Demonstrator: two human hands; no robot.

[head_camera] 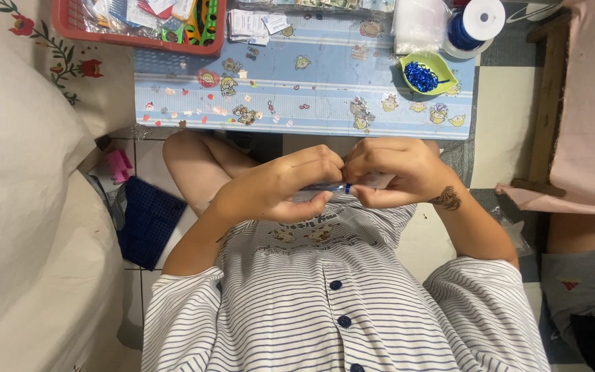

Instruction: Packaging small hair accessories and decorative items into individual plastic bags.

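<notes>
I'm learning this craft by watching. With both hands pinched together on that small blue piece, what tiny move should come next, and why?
Probably keep the pinch and draw the small blue shiny piece through. The left hand and right hand meet fingertip to fingertip over it, close to the striped shirt, so little of it shows. More blue pieces wait in the green leaf-shaped dish.

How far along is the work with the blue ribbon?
Done: a green dish on the table already holds blue ribbon pieces. In hand: the left hand and right hand pinch a small blue piece together at the chest. Left: a ribbon spool looks well stocked, so more may follow.
</notes>
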